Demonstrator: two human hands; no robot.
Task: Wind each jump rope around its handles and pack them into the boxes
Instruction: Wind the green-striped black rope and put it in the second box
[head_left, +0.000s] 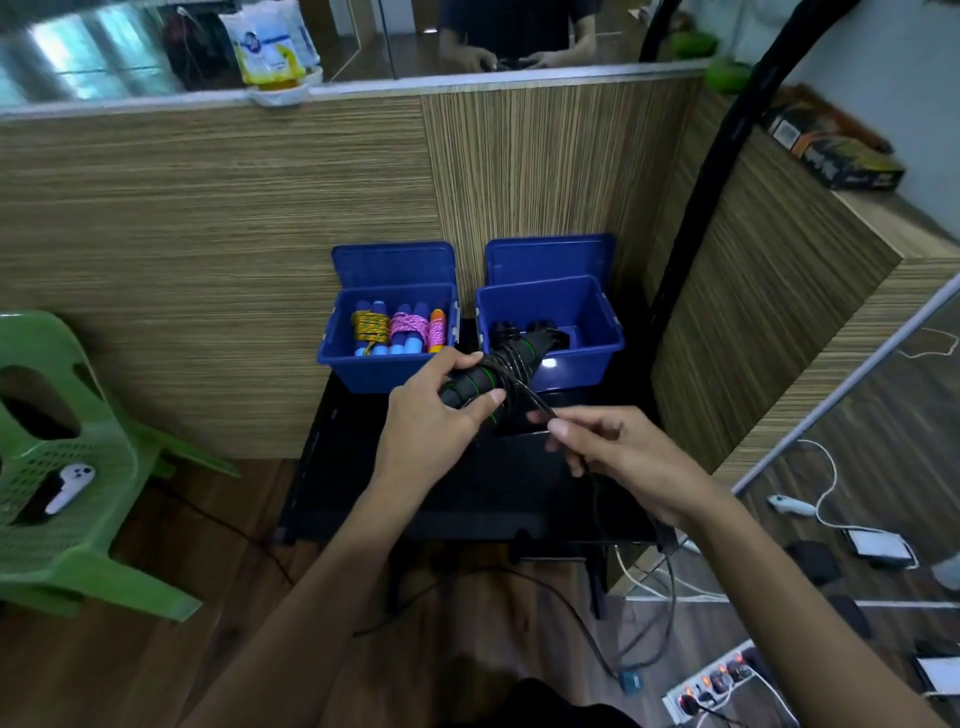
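Mid-frame, two open blue boxes sit on the black worktop (467, 499): the left box (387, 364) holds wound coloured ropes, the right box (550, 332) black ones. Just below, the left hand (436, 415) grips the black handles (493, 371), steadying them, while the right hand's fingers (563, 431) pinch the rope (535, 402) taut for winding. Loose cord trails down, likely to snag.

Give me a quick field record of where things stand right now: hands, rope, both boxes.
left hand: grips the black handles
right hand: pinches the black rope, pulled taut from the handles
winding: several turns on, loose rope hangs below the right hand
left box: lid open, holds wound coloured ropes
right box: lid open, black items inside, unclear what
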